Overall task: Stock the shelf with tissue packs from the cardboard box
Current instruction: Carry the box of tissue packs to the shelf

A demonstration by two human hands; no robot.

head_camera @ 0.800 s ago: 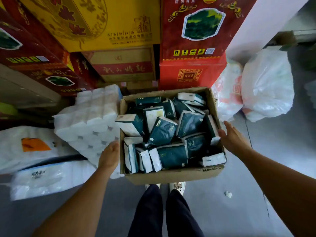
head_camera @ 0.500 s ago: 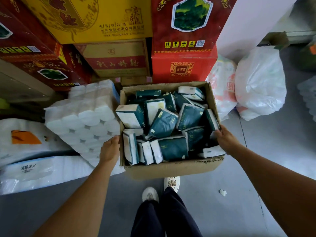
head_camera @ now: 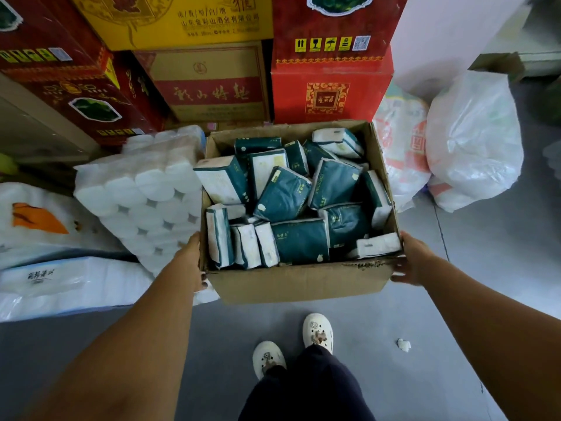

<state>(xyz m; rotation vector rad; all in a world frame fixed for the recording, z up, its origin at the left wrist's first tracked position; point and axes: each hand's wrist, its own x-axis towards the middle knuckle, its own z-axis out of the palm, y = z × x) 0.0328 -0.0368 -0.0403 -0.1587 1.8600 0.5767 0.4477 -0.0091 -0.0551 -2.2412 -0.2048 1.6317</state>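
While the cardboard box (head_camera: 299, 282) sits low over the grey floor (head_camera: 485, 268), just past the person's white shoes (head_camera: 317, 331), the task looks barely begun. It is packed with dark green tissue packs (head_camera: 283, 194), jumbled at all angles, some on edge along the near wall, one white-faced pack at the near right corner. None visibly taken out. No shelf in view, so nothing is stocked as far as this shows.

The left hand (head_camera: 191, 262) presses flat on the box's left wall near the front left corner, fingertips curling round the lower edge. The right hand (head_camera: 411, 259) clasps the front right corner, thumb on the rim, fingers wrapped down the outer side. Both grip the box, not a pack. Cannot tell if the box is lifted or resting on the floor.

Around it: a wrapped bundle of toilet rolls (head_camera: 142, 189) touching the left wall, stacked red and yellow cartons (head_camera: 331, 83) just behind the far edge, white plastic bags (head_camera: 473, 141) to the right, a paper scrap (head_camera: 403, 344) on the floor.

Left, by my read: carry the box to the shelf, then unload every pack.
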